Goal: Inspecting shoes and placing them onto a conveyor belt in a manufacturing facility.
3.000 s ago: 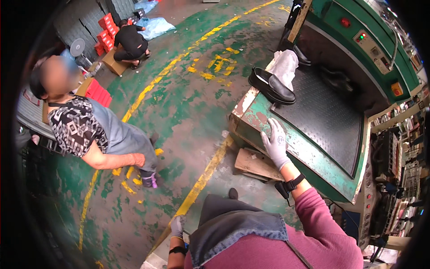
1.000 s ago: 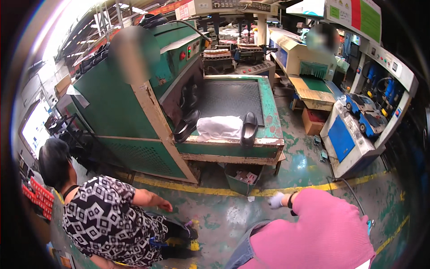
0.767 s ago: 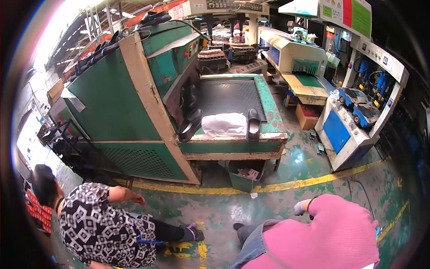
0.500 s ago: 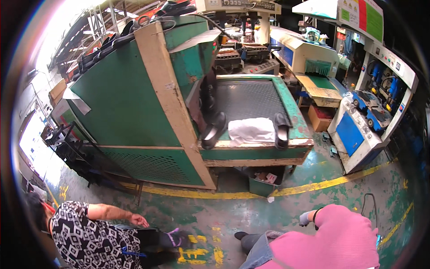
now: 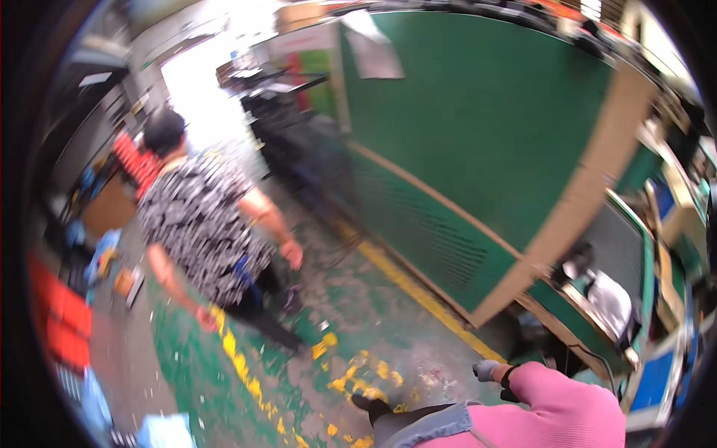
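Fingers of the gloved right hand [image 5: 487, 369]: drawn loosely in toward the palm, pinching nothing so far as the blur allows; how far they are curled I cannot tell. Grey glove, black wrist strap [image 5: 508, 378], pink sleeve [image 5: 571, 407] behind it. Left hand out of view.

Nearest thing: the near lower corner of the big green machine [image 5: 478, 149], just right of and above the hand, not touching it. The machine's broad green side panel fills the upper middle of the view and runs away to the upper left. On its work bed at the right edge lie a white cloth [image 5: 611, 302] and, beside it, a dark item [image 5: 573, 265], too blurred to name.

Below the hand: worn green floor [image 5: 351, 313] with a yellow line [image 5: 418, 291] running along the machine's foot, and flaked yellow markings nearer. Wearer's dark shoe [image 5: 371, 407] at the bottom edge.

Farther left: a co-worker in a black-and-white patterned top [image 5: 198, 224], bent forward, arms hanging, well apart from the wearer. Red crates [image 5: 60, 328] at the far left.

Judgement: this looks like walking past the machine empty-handed. Done well, the hand stays close to the body and clear of the projecting corner, with feet placed carefully on the patchy floor and room left for the co-worker.
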Available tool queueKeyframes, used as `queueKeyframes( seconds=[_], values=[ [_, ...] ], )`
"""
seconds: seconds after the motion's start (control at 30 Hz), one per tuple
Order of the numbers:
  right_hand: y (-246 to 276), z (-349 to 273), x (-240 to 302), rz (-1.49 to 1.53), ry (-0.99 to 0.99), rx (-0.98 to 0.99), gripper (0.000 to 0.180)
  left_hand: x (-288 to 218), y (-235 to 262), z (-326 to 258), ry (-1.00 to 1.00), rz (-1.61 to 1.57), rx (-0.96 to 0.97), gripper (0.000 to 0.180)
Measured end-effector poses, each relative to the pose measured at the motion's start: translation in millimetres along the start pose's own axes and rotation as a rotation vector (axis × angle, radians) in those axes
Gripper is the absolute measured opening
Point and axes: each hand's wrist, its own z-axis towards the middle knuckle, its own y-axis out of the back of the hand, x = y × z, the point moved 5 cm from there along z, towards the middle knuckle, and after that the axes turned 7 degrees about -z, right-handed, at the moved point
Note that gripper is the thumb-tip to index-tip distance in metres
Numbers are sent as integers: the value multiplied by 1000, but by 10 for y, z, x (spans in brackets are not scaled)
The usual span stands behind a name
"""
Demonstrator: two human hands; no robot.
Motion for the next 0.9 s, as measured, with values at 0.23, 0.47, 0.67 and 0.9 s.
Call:
queueKeyframes(
  seconds=[0.23, 0.47, 0.67, 0.9],
  values=[
    [855, 999, 1474, -19, 30, 100, 40, 418, 1467, 188, 219, -311, -283, 36],
    [1822, 1868, 1537, 66, -297, 56, 42, -790, 1363, 1508, 144, -519, -77, 35],
    [2536, 2898, 1897, 121, -242, 185, 48, -3618, 530, 3381, -9, -104, -211, 36],
    [3945, 5004, 2896, 135, -78, 21, 48, -4871, 725, 3911, 27, -415, -223, 42]
  ],
)
